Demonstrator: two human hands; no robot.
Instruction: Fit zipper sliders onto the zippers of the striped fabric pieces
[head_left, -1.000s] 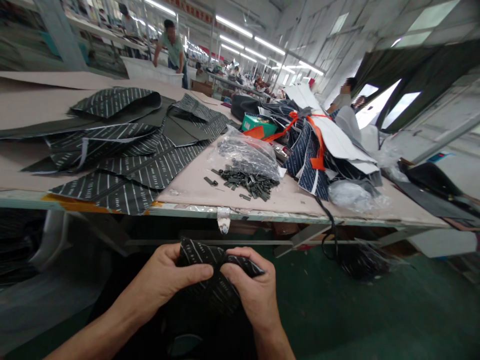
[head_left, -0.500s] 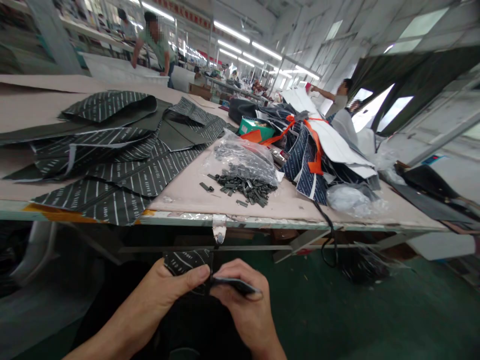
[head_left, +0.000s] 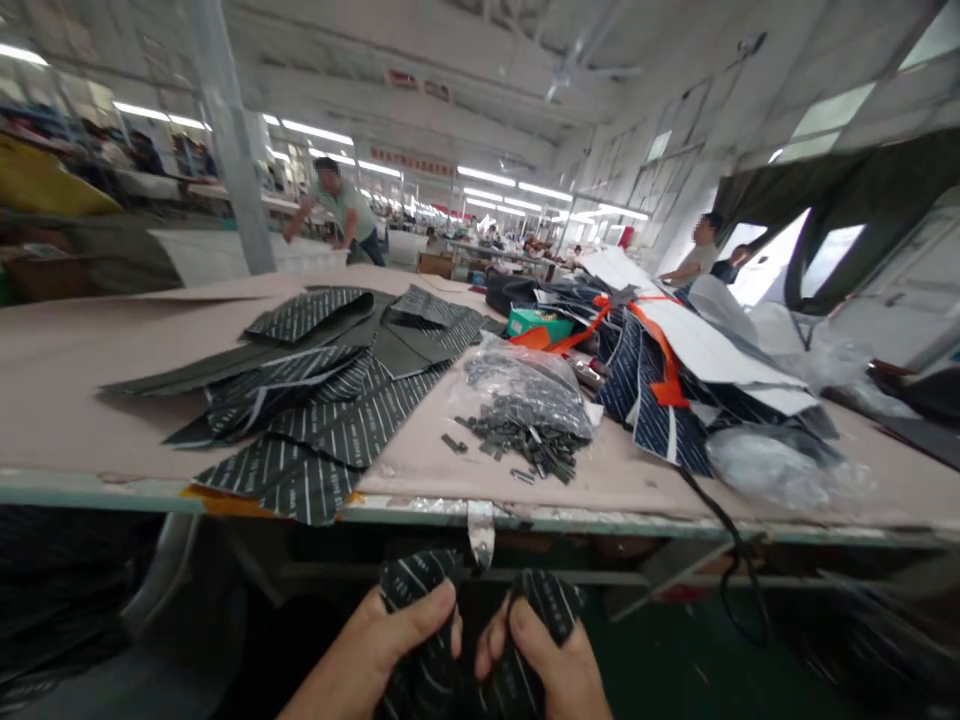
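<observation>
A dark striped fabric piece with pale lettering (head_left: 420,582) is pinched in my left hand (head_left: 405,635), thumb pressed on top. My right hand (head_left: 551,660) grips dark fabric of the same print (head_left: 547,600), its thumb over the cloth. Both hands are low in front of the table edge, a small gap between them. Whether the two portions belong to one piece I cannot tell, since the lower part is in shadow. On the table lie more striped fabric pieces (head_left: 322,440) and a heap of small dark tabs (head_left: 536,440) spilling from a clear plastic bag (head_left: 529,370).
A pale table (head_left: 420,480) spans the view, with a metal bracket (head_left: 481,530) on its front edge. Navy fabric bundles (head_left: 622,370), an orange strip (head_left: 664,360), a green box (head_left: 538,324) and crumpled plastic (head_left: 765,465) lie rightward. A co-worker (head_left: 345,215) stands beyond.
My view has swung left and tilted up. My right hand has turned and now shows its thumb over the printed cloth; the hands are a little further apart.
</observation>
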